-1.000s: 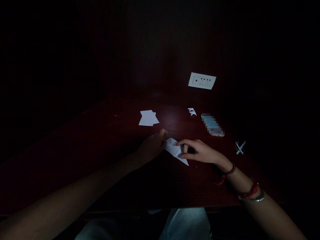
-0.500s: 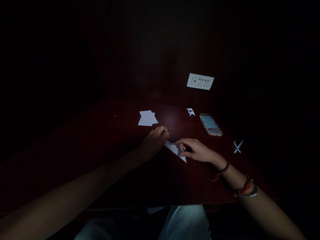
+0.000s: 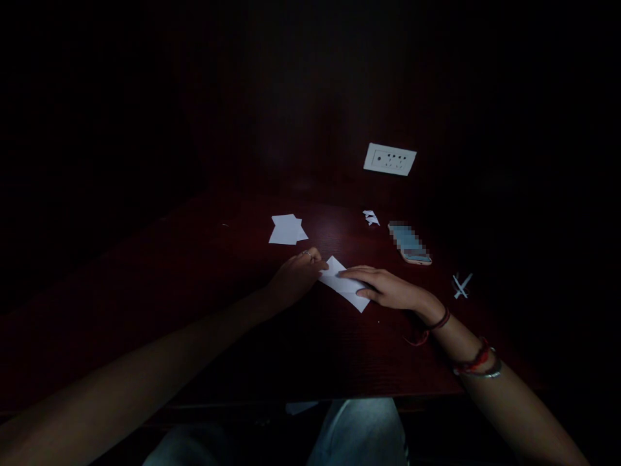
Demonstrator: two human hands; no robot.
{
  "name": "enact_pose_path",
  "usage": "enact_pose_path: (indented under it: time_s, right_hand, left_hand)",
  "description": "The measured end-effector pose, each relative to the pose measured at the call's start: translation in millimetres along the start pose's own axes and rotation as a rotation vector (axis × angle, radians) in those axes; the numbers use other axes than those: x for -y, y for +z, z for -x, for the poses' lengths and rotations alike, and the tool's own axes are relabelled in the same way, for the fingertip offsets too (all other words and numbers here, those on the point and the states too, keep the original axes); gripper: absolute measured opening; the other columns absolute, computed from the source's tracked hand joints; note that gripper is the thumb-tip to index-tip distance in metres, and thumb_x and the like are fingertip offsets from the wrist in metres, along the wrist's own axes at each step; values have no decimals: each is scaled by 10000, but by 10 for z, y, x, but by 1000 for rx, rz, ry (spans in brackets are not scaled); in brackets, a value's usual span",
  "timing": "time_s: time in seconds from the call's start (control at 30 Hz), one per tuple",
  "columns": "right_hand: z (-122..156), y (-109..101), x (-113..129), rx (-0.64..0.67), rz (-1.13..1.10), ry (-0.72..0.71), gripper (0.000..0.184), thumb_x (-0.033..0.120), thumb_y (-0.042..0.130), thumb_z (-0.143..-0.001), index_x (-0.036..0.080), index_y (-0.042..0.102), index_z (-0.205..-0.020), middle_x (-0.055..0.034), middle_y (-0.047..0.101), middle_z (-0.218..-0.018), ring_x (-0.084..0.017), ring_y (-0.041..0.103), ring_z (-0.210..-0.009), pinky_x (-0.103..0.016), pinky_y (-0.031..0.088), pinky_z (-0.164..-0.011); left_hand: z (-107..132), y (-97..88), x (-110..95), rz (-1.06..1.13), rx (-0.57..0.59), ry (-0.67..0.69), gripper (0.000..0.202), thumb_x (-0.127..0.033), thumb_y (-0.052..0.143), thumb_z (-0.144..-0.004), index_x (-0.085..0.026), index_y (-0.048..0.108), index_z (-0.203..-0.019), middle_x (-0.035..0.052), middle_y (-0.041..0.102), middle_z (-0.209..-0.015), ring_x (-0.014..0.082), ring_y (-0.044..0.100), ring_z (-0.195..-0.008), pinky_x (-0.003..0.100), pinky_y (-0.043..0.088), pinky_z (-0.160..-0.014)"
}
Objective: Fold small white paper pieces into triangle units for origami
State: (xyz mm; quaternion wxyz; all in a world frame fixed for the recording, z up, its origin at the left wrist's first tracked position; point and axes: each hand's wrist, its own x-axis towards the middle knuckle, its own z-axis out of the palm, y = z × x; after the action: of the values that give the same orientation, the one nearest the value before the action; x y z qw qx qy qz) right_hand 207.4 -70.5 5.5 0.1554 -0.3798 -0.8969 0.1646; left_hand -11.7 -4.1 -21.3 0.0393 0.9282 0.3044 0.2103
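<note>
A small white sheet of paper [image 3: 342, 283] with a crease across it lies on the dark red table in front of me. My left hand [image 3: 299, 275], a ring on one finger, is closed with its fingertips on the paper's left end. My right hand [image 3: 383, 286] rests on the paper's right part from the other side. Its fingers are stretched out over the surface, with the thumb apart and lower down. The right palm hides part of the paper's right edge.
Overlapping white paper pieces [image 3: 286, 230] lie behind my left hand. Folded white paper [image 3: 371, 218], a phone [image 3: 410, 244] with a blurred screen and crossed white strips [image 3: 462, 285] are to the right. A socket plate [image 3: 390, 159] is on the back wall.
The paper now shows a wider face, with a corner standing out behind my hands. My right hand's curled fingers have straightened and spread over it. My left hand stays at the left end.
</note>
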Motion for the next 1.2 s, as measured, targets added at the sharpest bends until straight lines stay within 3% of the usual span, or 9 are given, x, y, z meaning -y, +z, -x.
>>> enact_pose_path:
  time_s: [0.13,0.27,0.4,0.57,0.7,0.83,0.97,1.2]
  right_hand:
    - [7,32,-35,4,1,56,579,235,510,-783,210,258,-1304,-81,371,-1299,-202,357,-1152,-388,291,-965]
    - [-13,67,-22,-11,13,90,603,269,521,-778,200,245,-1309,-103,389,-1276,-215,376,-1118,-404,316,-931]
    - [-45,113,19,-29,38,126,608,317,529,-770,206,260,-1304,-107,410,-1252,-229,367,-1112,-425,310,-919]
    - [-82,161,33,-97,1,167,634,368,574,-723,189,320,-1276,-119,435,-1205,-238,393,-1083,-423,318,-910]
    - [-124,197,17,-162,-67,210,669,357,637,-658,181,372,-1247,-102,442,-1151,-229,411,-1062,-391,334,-908]
    - [-159,239,-3,-279,-93,324,708,345,690,-584,129,430,-1206,-99,460,-1063,-210,449,-984,-341,374,-863]
    - [-182,243,-9,-365,-95,441,619,312,682,-589,156,486,-1155,-63,520,-938,-172,494,-816,-318,418,-747]
    - [-229,229,-32,-435,-235,547,415,160,581,-645,161,560,-1060,-5,584,-722,-106,504,-599,-253,421,-628]
  left_hand:
    - [33,36,26,-55,-28,-78,245,-285,361,-861,-240,530,-1031,32,456,-925,160,455,-827,301,366,-743]
    - [53,-11,-83,-100,-111,-224,371,-407,340,-858,-204,437,-1153,69,492,-957,209,471,-882,339,377,-748]
    - [65,-25,-164,33,-31,-279,545,-483,366,-825,-175,278,-1265,85,531,-1020,224,496,-923,353,393,-768]
    - [45,86,-151,86,-49,-186,489,-346,477,-794,-186,326,-1231,65,516,-1084,216,457,-1023,369,350,-872]
    - [16,111,-173,179,-65,-144,434,-245,483,-783,-197,357,-1195,43,532,-1025,186,482,-977,328,383,-831]
    - [-2,93,-213,243,-71,-184,539,-197,500,-756,-207,278,-1248,21,549,-937,166,510,-882,309,407,-768]
    - [-17,93,-235,273,-66,-185,597,-161,483,-747,-207,219,-1281,11,553,-891,157,516,-837,303,408,-741]
    - [-51,117,-220,393,-76,-110,660,-92,452,-710,-176,178,-1304,39,563,-976,160,509,-918,322,385,-820]
